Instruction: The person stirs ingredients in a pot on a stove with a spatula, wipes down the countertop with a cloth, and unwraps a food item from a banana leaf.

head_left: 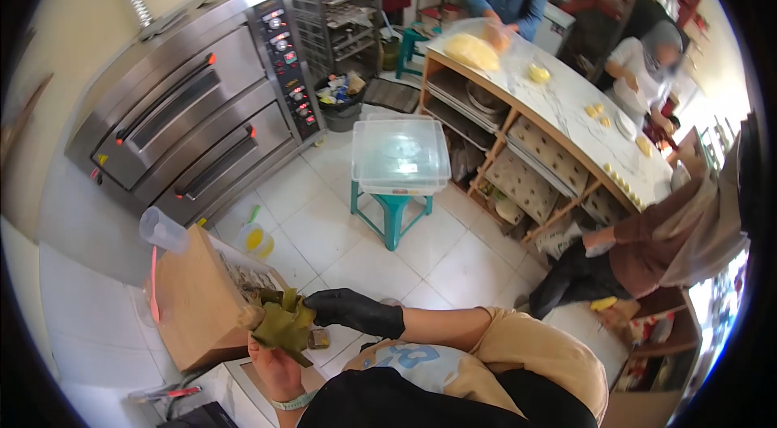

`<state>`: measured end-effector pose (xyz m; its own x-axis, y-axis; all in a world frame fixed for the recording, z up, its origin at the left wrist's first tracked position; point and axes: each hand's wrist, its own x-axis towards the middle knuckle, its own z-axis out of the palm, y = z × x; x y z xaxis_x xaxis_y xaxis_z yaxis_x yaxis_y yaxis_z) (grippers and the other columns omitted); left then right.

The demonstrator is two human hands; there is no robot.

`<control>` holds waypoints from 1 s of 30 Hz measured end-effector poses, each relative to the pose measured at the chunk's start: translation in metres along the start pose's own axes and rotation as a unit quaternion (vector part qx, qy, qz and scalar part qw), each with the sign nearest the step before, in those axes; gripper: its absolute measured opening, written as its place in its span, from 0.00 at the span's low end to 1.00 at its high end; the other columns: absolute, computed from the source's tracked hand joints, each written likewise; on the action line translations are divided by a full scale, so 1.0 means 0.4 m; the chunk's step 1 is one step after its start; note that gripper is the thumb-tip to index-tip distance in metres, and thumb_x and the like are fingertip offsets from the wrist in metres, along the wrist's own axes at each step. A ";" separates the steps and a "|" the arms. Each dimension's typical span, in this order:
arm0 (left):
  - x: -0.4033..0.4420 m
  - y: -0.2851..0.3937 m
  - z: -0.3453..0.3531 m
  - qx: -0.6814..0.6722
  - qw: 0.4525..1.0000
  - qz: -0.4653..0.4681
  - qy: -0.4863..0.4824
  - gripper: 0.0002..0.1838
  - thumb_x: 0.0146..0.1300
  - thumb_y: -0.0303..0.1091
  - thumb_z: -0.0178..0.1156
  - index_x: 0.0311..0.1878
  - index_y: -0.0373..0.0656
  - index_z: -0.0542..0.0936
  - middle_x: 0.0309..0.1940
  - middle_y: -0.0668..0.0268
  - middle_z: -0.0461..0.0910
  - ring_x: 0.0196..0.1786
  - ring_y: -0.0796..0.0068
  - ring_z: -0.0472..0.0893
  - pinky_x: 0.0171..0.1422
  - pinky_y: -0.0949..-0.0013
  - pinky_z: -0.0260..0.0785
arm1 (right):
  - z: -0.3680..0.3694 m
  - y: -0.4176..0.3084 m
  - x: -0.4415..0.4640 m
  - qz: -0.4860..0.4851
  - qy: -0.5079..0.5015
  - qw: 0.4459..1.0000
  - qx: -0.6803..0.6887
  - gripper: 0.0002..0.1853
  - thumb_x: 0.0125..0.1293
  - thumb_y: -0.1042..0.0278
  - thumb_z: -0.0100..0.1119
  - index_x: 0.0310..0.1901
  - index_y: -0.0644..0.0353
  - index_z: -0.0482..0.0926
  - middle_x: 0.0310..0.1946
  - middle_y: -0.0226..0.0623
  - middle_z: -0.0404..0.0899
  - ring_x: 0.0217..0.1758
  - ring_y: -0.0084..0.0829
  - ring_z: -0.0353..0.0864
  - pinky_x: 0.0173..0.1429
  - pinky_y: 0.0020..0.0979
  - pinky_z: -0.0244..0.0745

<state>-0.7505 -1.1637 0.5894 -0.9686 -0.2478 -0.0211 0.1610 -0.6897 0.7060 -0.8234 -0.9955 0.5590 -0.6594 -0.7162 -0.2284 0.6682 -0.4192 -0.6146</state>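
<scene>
My left hand (277, 369), bare with a pale band at the wrist, grips olive-green pieces of banana leaf (285, 329) from below. From the right, my right hand (350, 311), in a black glove, has its fingers closed at the leaf's right edge. The leaf looks folded and layered, and it covers part of the left fingers. Beside it stands a brown cardboard box (190, 302), whose contents under the leaf are hard to make out. Below the gloved hand is a small dark square item (319, 338).
A steel deck oven (186, 100) stands at the left. Lidded plastic boxes (401, 149) rest on a green stool (392, 218). Along the right runs a dough-strewn worktable (558, 92), with several people around it. A yellow-stained tub (256, 240) is on the floor.
</scene>
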 end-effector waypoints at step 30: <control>-0.496 0.214 -0.285 -0.103 0.927 0.259 0.251 0.15 0.60 0.25 0.52 0.51 0.32 0.73 0.47 0.56 0.78 0.49 0.67 0.78 0.55 0.66 0.70 | 0.363 0.367 0.076 -0.029 -0.418 0.780 -0.465 0.37 0.47 0.65 0.69 0.57 0.71 0.63 0.50 0.43 0.67 0.50 0.33 0.69 0.54 0.29 0.67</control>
<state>-0.5229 -1.2510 0.5734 -0.5482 -0.8325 -0.0800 0.6631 -0.4909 0.5650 -0.6952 -1.1598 0.5716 0.0350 -0.9876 0.1529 -0.1485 -0.1564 -0.9765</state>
